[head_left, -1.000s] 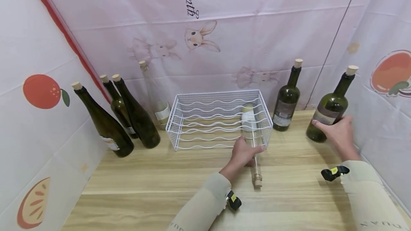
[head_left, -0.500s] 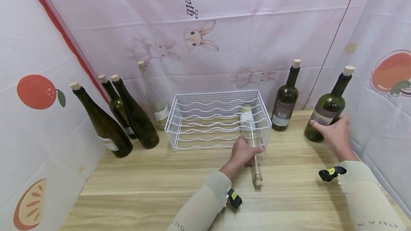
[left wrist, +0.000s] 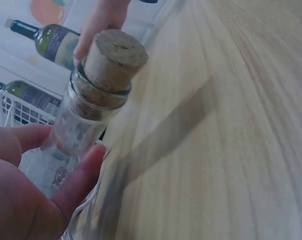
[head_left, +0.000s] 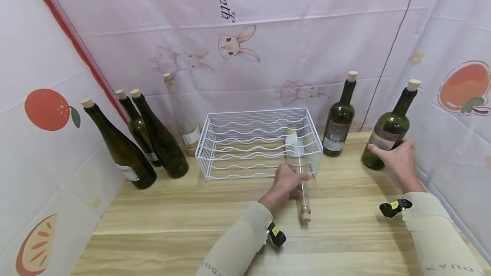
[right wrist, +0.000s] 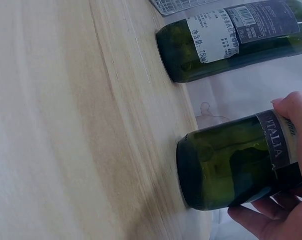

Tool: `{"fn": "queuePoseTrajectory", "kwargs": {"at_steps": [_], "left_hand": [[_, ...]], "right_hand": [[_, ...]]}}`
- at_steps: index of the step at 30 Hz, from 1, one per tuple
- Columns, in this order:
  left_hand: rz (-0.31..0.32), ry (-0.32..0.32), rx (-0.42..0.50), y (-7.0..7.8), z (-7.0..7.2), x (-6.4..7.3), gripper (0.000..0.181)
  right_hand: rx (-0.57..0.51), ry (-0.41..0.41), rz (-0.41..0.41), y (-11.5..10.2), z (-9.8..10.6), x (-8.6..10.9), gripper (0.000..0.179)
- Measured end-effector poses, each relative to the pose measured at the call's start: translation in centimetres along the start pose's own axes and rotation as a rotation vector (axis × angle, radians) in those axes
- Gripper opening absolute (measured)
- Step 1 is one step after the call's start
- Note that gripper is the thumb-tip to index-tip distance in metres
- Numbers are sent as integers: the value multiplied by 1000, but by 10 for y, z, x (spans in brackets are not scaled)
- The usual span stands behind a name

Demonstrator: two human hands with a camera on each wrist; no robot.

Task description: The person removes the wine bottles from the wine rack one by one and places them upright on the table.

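My left hand (head_left: 287, 180) grips the neck of a clear glass bottle (head_left: 304, 201) that lies with its base inside the white wire rack (head_left: 261, 176). Its cork (left wrist: 118, 55) points toward me, past the rack's front. At the right, my right hand (head_left: 399, 161) holds a dark green wine bottle (head_left: 393, 125) round its labelled body. That bottle stands upright on the wooden table, as its base (right wrist: 190, 172) in the right wrist view suggests. Another green wine bottle (head_left: 339, 125) stands corked between the rack and my right hand, touched by neither hand.
Left of the rack stand a clear corked bottle (head_left: 190, 133) and several green corked bottles (head_left: 166, 148). A pink printed curtain (head_left: 268, 67) closes off the back, and white printed sheets (head_left: 50, 173) hang at the sides. The wooden table (head_left: 184, 225) extends in front of the rack.
The clear bottle's neck end and my left hand have shifted very slightly to the left. My right hand keeps its hold on the green bottle; the view has drifted a little.
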State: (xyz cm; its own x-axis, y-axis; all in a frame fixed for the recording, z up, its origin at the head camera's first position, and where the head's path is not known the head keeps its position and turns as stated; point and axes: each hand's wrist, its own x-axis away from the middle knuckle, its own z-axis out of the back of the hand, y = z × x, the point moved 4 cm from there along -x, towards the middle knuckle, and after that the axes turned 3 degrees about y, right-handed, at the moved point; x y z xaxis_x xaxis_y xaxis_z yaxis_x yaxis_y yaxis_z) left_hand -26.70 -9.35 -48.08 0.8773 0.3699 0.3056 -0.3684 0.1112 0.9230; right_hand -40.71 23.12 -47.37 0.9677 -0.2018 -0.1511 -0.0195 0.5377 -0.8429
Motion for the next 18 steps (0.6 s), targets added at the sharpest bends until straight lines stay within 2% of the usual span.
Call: {"fn": "queuePoseTrajectory", "kwargs": {"at_steps": [5, 12, 18], "left_hand": [[1, -16, 37, 3, 4, 1, 35], [-29, -32, 24, 9, 10, 4, 33], [-20, -49, 18, 13, 15, 6, 33]], "right_hand": [[4, -14, 2, -2, 0, 1, 100], [39, -36, 5, -2, 4, 1, 105], [58, -52, -1, -3, 2, 2, 109]]}}
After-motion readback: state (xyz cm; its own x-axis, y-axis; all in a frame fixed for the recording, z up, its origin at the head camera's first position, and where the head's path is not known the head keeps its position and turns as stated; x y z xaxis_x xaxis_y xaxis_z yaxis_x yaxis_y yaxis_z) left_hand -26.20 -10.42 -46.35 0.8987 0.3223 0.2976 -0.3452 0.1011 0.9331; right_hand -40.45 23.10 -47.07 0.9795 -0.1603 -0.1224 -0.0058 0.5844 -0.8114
